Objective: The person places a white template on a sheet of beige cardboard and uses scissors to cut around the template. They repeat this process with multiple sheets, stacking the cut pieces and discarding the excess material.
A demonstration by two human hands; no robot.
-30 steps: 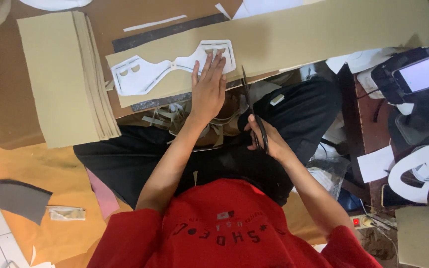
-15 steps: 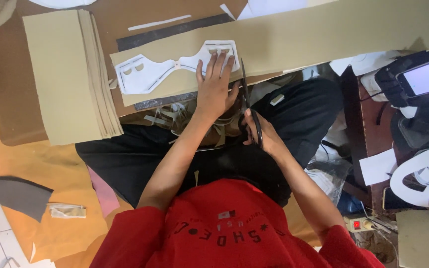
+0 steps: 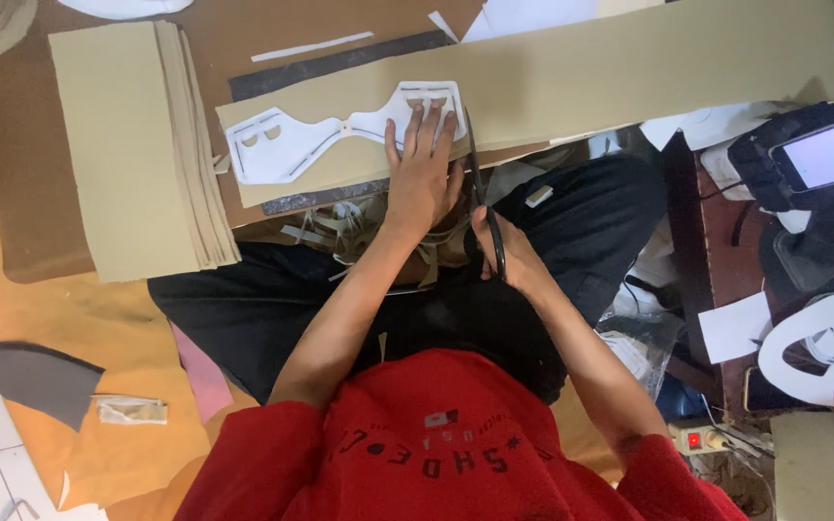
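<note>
The left hand [image 3: 422, 174] lies flat, fingers spread, pressing a white paper pattern [image 3: 340, 135] onto a long tan sheet [image 3: 629, 72]. Just right of those fingers, the right hand [image 3: 509, 256] is clamped around black scissors [image 3: 480, 188], blades at the sheet's edge. Farther left sits a stack of tan sheets [image 3: 137, 145].

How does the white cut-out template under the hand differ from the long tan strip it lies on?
The white template is small, curvy and pierced with slots; the tan strip is long, straight-edged and solid. The template lies wholly on the strip, pinned by the left hand; the strip meets the scissors in the right hand. Both are flat sheet pieces.
</note>
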